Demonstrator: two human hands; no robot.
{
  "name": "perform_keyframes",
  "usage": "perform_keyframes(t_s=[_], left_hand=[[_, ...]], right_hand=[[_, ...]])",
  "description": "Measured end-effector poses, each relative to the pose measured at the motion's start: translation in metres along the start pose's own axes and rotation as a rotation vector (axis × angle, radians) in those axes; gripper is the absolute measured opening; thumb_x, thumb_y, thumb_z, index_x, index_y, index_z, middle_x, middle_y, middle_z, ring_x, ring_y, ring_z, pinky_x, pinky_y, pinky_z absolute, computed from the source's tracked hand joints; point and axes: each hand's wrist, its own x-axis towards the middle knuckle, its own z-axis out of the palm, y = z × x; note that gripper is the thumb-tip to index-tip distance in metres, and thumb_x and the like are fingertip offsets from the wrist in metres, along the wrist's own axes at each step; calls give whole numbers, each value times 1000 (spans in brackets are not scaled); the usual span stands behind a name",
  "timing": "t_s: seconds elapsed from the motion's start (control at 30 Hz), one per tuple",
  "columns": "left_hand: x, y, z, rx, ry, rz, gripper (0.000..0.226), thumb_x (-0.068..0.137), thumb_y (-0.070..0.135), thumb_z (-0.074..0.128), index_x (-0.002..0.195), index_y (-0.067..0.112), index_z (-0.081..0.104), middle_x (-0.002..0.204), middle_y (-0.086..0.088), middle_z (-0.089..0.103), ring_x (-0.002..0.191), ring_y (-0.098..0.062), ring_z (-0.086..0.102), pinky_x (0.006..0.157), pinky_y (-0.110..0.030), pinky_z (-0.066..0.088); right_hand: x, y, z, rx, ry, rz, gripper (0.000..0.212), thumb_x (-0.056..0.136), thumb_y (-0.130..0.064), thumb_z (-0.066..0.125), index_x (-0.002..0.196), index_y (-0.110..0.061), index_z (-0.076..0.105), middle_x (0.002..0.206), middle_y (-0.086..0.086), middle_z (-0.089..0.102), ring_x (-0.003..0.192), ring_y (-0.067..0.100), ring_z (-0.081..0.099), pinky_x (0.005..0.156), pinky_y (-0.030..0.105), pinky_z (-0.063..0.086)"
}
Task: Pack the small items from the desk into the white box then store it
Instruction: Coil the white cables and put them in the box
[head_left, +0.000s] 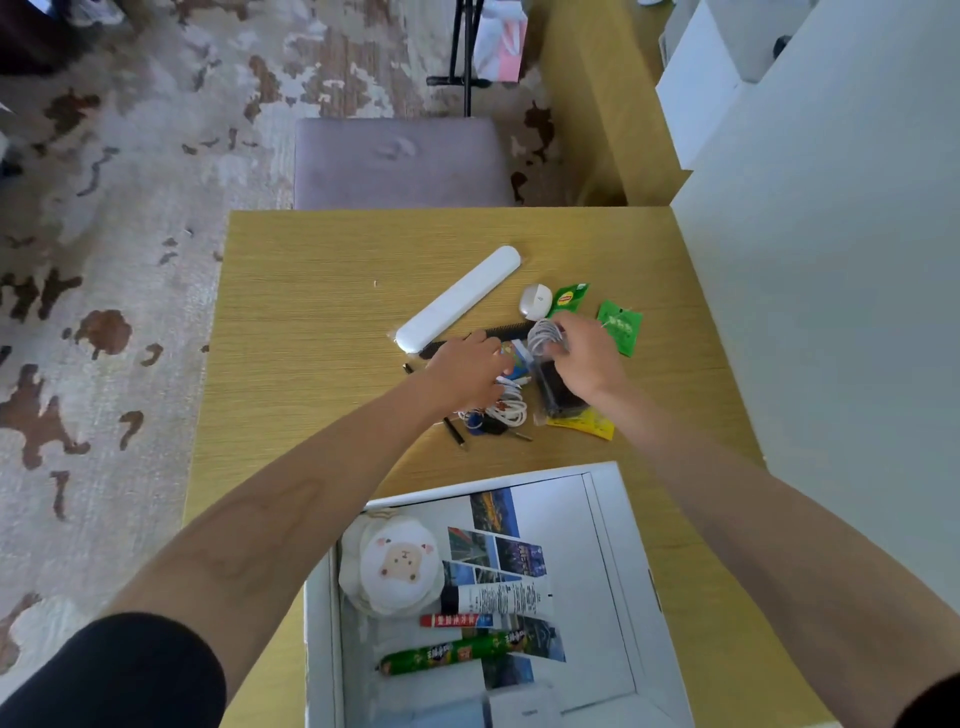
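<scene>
White cable coil (543, 335) pinched between right hand (586, 354) fingertips.

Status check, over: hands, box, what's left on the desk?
Right hand grips coiled white cable. Left hand on the pile, grip unclear. White box open, partly filled. Long white case, comb, green sachets unpacked.

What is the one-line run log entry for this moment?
phase: gathering | left hand: on loose cables | right hand: pinching coiled white cable | white box: open, partly filled
</scene>
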Motion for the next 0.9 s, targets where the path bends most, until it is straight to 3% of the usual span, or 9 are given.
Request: perform_keyframes(t_s=[0.23,0.33,0.47,0.57,0.63,0.7,0.83,0.9], left_hand=[[12,20,-2,146,-168,-43,38,90,32,57,127,22,52,128,-6,54,113,-24,46,82,-34,44],[19,28,-5,188,-215,-34,37,89,34,59,125,25,54,126,-5,55,116,-24,46,82,-35,45],[9,26,-14,41,-72,-60,36,83,46,60,111,23,60,116,-4,58,115,-26,47,85,-39,48],[-6,22,-23,16,59,-128,39,81,47,58,110,21,60,112,-1,59,113,-25,47,85,-40,46],[-18,22,-30,-20,180,-154,30,80,41,60,101,20,62,106,0,61,109,-24,48,80,-37,44],[-32,27,-37,-144,313,-195,21,78,37,63,90,19,62,95,2,62,99,-21,51,69,-30,40],[-63,52,-62,-669,437,-482,15,78,38,61,84,24,61,91,3,64,73,-17,60,54,-28,46],[-79,66,-75,-955,527,-567,22,75,40,58,79,18,56,86,0,70,69,-19,63,55,-27,50]], right_hand=[[-40,10,-32,152,52,-20,25,93,-21,61,116,-12,61,110,5,66,106,23,55,88,41,46],[-56,16,-43,221,47,3,24,93,-19,61,116,-12,62,110,5,65,105,20,56,86,36,47],[-79,21,-57,351,51,30,22,93,-19,61,114,-16,62,104,-6,64,90,3,56,67,5,38],[-94,22,-65,421,40,47,20,93,-21,61,114,-18,61,95,-17,58,84,-10,52,64,3,37],[-102,21,-69,459,28,51,23,93,-24,61,115,-18,60,98,-17,58,89,-7,54,70,7,38],[-108,19,-72,522,19,73,30,93,-27,62,121,-16,60,107,-10,63,96,1,57,75,16,41],[-124,7,-80,695,73,69,24,90,-27,66,112,-20,63,100,-11,67,92,-2,62,66,9,46],[-135,1,-86,790,86,40,23,89,-25,67,111,-18,65,100,-12,69,92,-1,64,68,8,48]])
